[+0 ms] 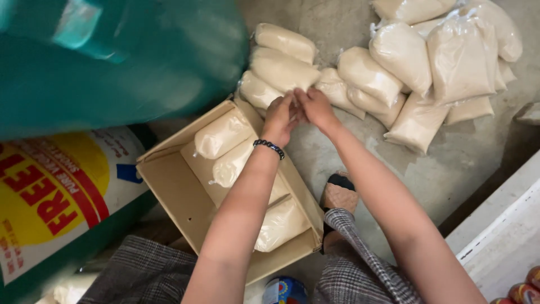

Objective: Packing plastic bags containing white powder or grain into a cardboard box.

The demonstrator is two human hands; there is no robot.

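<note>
Bare concrete floor [450,169] carried everything. Both hands — left hand [279,117] and right hand [316,107] — met, fingers closing on a sealed bag of pale powder [281,72] in the far pile. Packing was underway; next, it needed lifting into the cardboard box [180,197] beside three packed bags [222,135].

Bare arms, a dark beaded bracelet [268,147], grey plaid trousers [360,264], perhaps a sandal [338,194].

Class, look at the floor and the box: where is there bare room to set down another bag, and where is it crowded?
Bare concrete floor lies between the right hand and the white ledge. The cardboard box has room at its left. The bag pile is crowded.
</note>
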